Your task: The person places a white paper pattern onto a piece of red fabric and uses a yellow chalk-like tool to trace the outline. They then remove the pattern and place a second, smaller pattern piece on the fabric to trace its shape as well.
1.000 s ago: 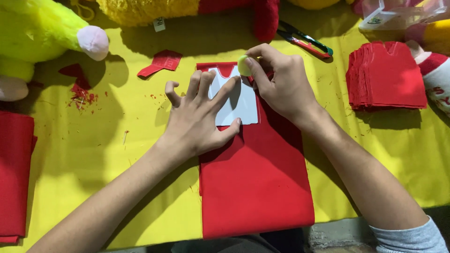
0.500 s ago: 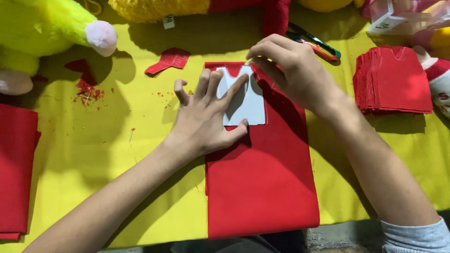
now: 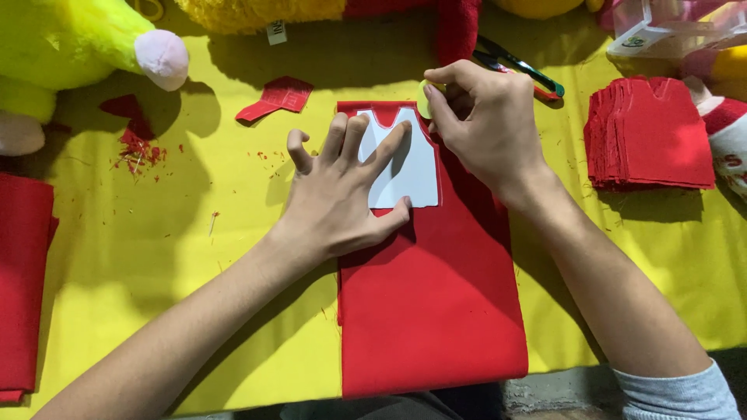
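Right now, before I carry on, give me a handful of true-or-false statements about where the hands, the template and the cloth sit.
1. The left hand lies spread flat on the white vest-shaped template. True.
2. The template rests on the bare yellow tablecloth. False: it lies on the red felt sheet, near its far end.
3. The right hand pinches a pale yellow piece of chalk at the template's upper right edge. True.
4. The scissors are in the right hand. False: they lie on the tablecloth beyond it.
5. A stack of cut red vest pieces sits to the right. True.
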